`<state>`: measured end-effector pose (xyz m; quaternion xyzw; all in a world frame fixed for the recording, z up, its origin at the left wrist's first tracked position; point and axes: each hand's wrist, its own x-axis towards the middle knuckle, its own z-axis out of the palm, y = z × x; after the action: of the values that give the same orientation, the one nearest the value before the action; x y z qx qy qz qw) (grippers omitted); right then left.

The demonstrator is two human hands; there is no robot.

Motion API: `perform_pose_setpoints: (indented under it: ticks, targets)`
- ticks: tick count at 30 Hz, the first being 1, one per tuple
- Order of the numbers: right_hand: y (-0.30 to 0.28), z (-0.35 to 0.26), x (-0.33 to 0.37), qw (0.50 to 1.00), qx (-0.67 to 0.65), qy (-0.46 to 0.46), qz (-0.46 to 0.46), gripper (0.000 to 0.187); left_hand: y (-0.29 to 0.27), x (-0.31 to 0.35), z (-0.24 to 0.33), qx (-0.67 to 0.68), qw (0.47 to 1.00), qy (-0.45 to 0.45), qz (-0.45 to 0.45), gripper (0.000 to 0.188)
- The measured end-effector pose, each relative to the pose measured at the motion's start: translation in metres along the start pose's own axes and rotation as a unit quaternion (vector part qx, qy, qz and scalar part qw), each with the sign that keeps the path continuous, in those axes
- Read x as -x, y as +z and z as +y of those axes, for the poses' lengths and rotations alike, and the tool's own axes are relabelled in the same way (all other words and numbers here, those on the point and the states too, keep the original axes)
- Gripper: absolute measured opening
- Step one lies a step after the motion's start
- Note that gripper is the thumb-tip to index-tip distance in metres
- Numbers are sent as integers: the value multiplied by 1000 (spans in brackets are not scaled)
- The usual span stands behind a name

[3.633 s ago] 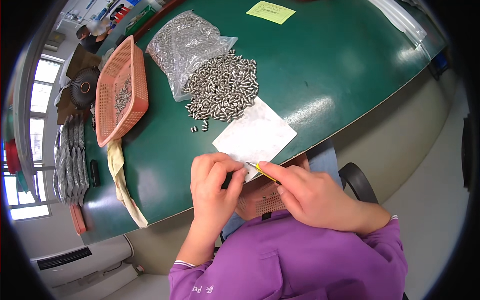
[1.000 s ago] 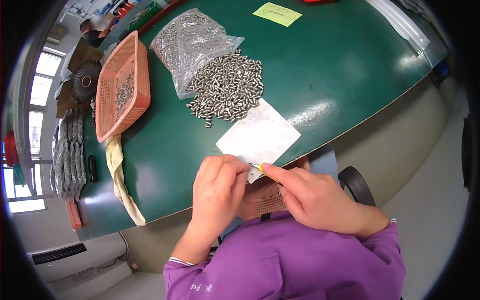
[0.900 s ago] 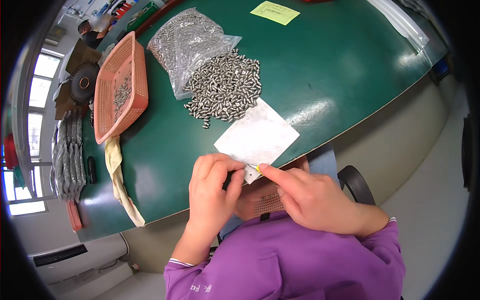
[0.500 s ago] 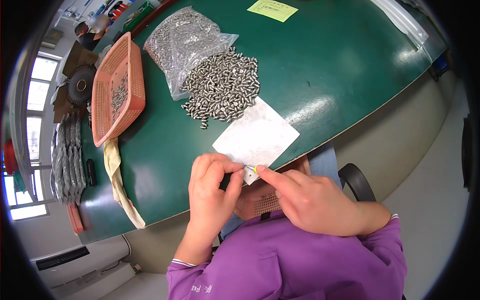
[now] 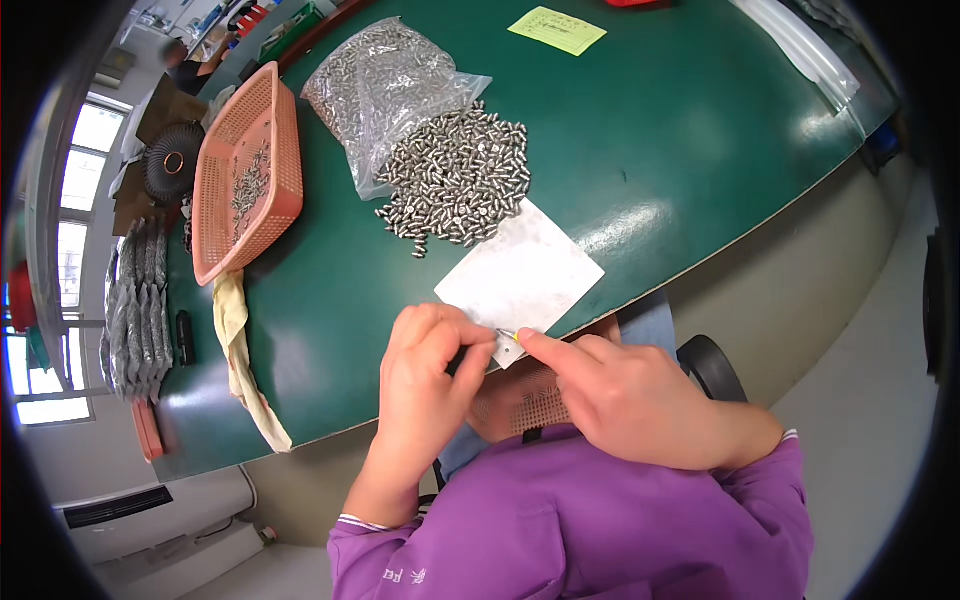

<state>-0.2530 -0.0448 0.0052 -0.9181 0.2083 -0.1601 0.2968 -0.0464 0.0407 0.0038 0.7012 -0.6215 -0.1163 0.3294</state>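
Note:
Over the near corner of a white paper sheet [image 5: 525, 270], my two hands meet at their fingertips. My left hand [image 5: 425, 375] pinches thumb against forefinger; whatever sits between them is too small and hidden to name. In my right hand [image 5: 640, 400] is a slim pointed tool with a metal tip and a yellow part [image 5: 521, 335], its tip reaching to the left fingertips. The forefinger lies along it, and the rest of the tool is hidden. Beyond the paper lies a heap of small silvery metal pieces [image 5: 460, 175], each short and pointed like a set screw.
A clear plastic bag [image 5: 385, 90] full of similar pieces lies behind the heap. To the left stand a pink perforated basket [image 5: 270, 215] with some pieces inside and a pale cloth strip [image 5: 238, 355]. A yellow slip [image 5: 558, 30] lies on the green table [image 5: 690, 130]. A person works far left.
The view has shifted a little, so the table things appear slightly farther right. Both hands keep nearly the same pose, with the tool still at the left fingertips.

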Motion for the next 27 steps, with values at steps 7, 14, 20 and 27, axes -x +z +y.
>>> perform_pose_setpoints:
  ticks: [7, 14, 20, 27]
  targets:
    - [-3, 14, 12, 987, -119, 29, 107, 50, -20, -10, -3, -22, 999, 27, -20, 14]
    - [3, 14, 14, 987, -129, 13, 99, 50, -19, -44, -40, -107, 989, -70, 76, 13]
    - [8, 16, 14, 987, -124, 5, 104, 50, -18, -45, -38, -142, 987, -41, 61, 7]
    - [6, 9, 10, 993, -102, 29, 56, 50, -5, -9, 7, -41, 999, 4, 12, 15]
